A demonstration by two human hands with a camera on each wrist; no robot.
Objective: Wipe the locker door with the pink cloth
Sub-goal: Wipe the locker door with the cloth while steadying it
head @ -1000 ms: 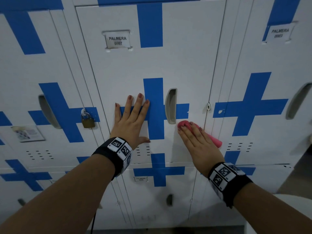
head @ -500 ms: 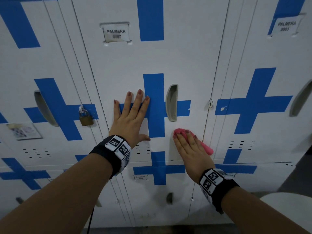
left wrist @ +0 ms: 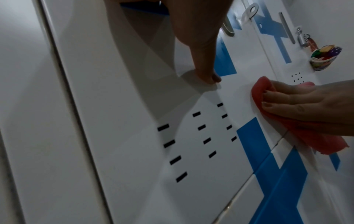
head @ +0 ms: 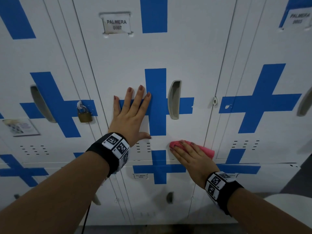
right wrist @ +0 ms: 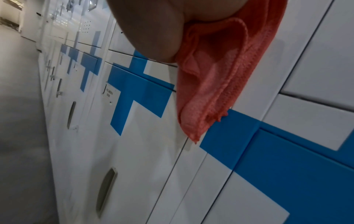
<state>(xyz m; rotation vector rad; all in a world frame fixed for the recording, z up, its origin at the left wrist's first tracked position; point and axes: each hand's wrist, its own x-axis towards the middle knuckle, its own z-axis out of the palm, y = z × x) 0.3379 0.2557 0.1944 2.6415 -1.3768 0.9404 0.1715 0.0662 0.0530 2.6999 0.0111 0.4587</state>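
Pressing flat against the locker door (head: 194, 53), the right hand (head: 192, 159) keeps straight fingers spread over the pink cloth (head: 206, 150), pinning it to the white metal rather than clutching it. That cloth is a coral-pink knitted rag, bunched into soft folds: a rounded wad bulges past the fingertips (left wrist: 267, 104) on the thumb side, and a longer tail trails out beyond the little-finger side, hanging down over the gap at the door's lower edge; from the right wrist its ribbed weave and stitched hem (right wrist: 220, 78) show clearly. The cloth sits low on the door, beneath the recessed grey handle (head: 174, 99) and to the right of the blue cross (head: 155, 102) painted there, with the small vent slots (head: 143, 146) just to the left of it. The left hand (head: 130, 114) lies open-palmed higher up, fingers extended over the cross's left arm, thumb (left wrist: 208, 75) touching the white paint, holding nothing. A brass padlock (head: 84, 115) hangs on the neighbouring locker.
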